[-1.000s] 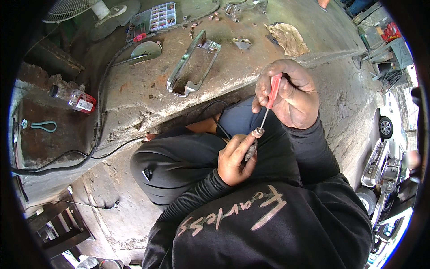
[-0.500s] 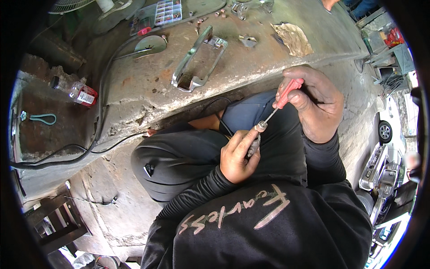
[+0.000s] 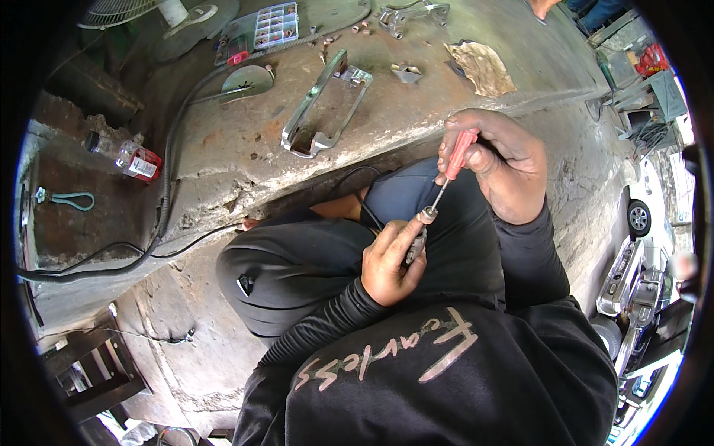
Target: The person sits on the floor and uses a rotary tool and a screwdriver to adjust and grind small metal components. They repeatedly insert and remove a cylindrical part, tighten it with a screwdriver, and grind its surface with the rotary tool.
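My left hand [image 3: 390, 271] is closed around a small, grimy metal fitting [image 3: 414, 245], held above my lap in dark trousers. A screwdriver with a red handle [image 3: 462, 152] slants down into the fitting's upper end, its thin shaft showing between my two hands. My right hand [image 3: 506, 167] has its fingers curled around the red handle, palm turned partly upward. The screwdriver's tip is hidden at the fitting's ring.
Ahead, a concrete ledge [image 3: 216, 163] bears a metal frame [image 3: 320, 104], a parts box [image 3: 274, 22], small pieces, a stained cloth [image 3: 478, 68] and a disc [image 3: 249, 78]. A red-liquid bottle [image 3: 135, 160] and black hose lie left, a car wheel [image 3: 639, 218] right. Another person's bare foot [image 3: 541, 10] shows beyond.
My right hand and the screwdriver swung right and down, then back left, ending a little right of and below where they began; the screwdriver's tilt changed with them. My left hand moved only slightly.
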`<state>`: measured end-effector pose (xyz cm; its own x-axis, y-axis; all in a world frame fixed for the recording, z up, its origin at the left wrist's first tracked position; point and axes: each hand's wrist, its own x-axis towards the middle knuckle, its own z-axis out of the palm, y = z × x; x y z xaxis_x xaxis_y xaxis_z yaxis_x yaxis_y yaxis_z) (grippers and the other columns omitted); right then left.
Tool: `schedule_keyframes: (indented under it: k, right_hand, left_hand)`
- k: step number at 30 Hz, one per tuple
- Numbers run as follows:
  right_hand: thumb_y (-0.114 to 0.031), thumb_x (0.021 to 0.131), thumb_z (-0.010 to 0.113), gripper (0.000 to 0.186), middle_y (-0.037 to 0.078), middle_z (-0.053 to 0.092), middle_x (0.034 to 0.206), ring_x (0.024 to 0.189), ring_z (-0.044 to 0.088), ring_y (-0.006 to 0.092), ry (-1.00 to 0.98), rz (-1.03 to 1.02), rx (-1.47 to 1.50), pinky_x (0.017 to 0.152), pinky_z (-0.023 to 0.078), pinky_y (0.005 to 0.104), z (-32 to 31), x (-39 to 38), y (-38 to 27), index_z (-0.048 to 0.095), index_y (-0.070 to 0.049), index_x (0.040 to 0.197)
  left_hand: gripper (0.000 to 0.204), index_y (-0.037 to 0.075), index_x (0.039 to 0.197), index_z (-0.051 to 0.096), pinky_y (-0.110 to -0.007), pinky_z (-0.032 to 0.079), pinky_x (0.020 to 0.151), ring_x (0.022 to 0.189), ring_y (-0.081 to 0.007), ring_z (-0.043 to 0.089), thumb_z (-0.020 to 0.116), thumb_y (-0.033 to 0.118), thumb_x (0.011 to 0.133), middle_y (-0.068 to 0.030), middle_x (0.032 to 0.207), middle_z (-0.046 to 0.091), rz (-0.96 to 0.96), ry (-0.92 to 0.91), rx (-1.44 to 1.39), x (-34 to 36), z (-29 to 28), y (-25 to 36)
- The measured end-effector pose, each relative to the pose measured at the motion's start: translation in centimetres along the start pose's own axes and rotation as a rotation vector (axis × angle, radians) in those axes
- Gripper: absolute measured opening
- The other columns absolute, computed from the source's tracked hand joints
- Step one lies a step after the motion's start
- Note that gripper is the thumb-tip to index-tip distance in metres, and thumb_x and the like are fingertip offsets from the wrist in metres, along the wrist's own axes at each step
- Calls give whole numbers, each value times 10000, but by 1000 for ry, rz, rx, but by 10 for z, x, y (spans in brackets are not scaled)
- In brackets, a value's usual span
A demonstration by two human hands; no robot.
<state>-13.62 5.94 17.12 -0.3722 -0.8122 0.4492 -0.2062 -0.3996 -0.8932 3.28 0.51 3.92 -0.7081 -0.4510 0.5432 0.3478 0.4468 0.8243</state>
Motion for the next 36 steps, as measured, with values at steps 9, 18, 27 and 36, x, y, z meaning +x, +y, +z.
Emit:
schedule_keyframes:
  k: [9,18,27,36]
  right_hand:
    - [-146,937,638,280,158,661,926,788,659,235,-170,-8,344,666,566,353,-20,4,20,612,43,1142]
    - [-94,928,600,191,119,681,924,777,654,194,-469,18,-676,696,506,306,-50,12,-55,612,30,1072]
    - [-64,724,730,254,125,643,817,728,622,333,-806,123,-1003,630,488,406,-51,10,-122,632,-28,955]
    - [-215,758,718,268,110,628,727,649,597,314,-834,83,-1149,590,460,401,-59,-9,-122,649,-21,930]
  left_hand:
    - [637,19,1360,481,-307,494,661,704,-238,580,649,-116,760,-131,910,589,101,-13,-14,-1,4,-4]
    - [684,74,1315,549,-366,550,666,796,-300,659,677,-78,660,-140,967,615,78,-188,-20,6,1,2]
    - [705,85,1314,552,-358,555,657,788,-290,665,678,-88,642,-133,993,629,111,-284,-21,6,6,5]
    - [759,163,1340,552,-353,535,627,722,-246,622,703,-59,631,-71,892,595,123,-304,-1,1,10,4]
